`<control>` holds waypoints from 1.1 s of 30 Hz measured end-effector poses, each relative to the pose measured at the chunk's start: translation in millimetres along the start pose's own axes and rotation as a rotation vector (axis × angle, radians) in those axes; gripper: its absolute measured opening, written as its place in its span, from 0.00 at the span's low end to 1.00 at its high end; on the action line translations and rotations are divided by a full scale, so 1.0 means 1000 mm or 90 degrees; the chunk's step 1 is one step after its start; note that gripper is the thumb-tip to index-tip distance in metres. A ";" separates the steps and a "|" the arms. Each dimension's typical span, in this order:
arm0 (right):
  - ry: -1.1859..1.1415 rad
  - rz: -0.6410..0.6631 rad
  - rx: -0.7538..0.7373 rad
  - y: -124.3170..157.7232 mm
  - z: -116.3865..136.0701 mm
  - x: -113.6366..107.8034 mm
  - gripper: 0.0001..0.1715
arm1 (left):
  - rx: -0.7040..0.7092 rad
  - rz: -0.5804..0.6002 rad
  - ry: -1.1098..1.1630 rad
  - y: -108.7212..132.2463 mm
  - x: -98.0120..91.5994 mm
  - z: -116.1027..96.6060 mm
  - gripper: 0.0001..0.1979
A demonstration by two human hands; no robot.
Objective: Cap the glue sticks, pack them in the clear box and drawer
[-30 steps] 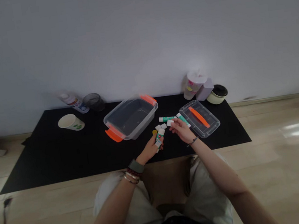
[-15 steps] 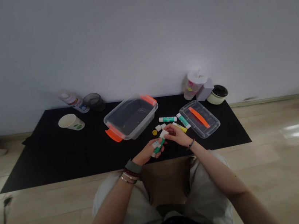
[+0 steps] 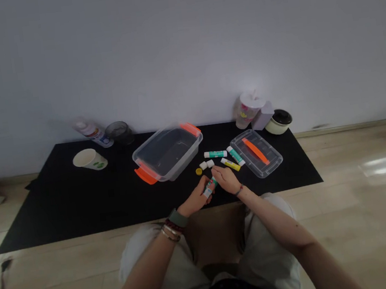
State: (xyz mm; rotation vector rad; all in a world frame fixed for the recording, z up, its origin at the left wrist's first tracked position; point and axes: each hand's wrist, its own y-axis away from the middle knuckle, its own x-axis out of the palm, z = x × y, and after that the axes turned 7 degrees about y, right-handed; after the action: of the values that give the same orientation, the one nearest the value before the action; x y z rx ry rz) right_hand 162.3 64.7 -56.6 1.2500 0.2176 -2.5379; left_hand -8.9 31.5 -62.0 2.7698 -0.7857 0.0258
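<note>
My left hand point(image 3: 196, 198) is closed around a green and white glue stick point(image 3: 209, 189) above the table's front edge. My right hand point(image 3: 227, 180) closes over the upper end of that same stick, hiding its white cap. Just beyond my hands lie two white caps point(image 3: 207, 164) and a yellow cap point(image 3: 199, 171). A yellow glue stick point(image 3: 230, 164) rests past my right hand, near two more green glue sticks point(image 3: 215, 154).
A clear plastic box point(image 3: 181, 167) with orange latches stands behind, its lid point(image 3: 269, 158) lying to the right. Leftward are a paper cup point(image 3: 90, 159), a dark glass point(image 3: 120, 133) and a spray can point(image 3: 94, 133). A lidded cup point(image 3: 247, 111) and a pale pot point(image 3: 278, 126) stand back right.
My right hand has come down and wrapped over the glue stick's capped end, where fingertips were pinching it before. The yellow glue stick is now fully uncovered.
</note>
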 end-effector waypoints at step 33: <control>-0.048 -0.126 0.022 -0.002 -0.002 -0.007 0.16 | 0.069 -0.103 -0.424 -0.002 0.011 -0.022 0.08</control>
State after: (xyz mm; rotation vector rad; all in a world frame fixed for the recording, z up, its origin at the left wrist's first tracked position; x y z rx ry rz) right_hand 167.1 68.4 -52.0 1.1952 0.2961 -2.7626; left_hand 3.0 32.7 -40.3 2.9448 -0.7004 -0.9495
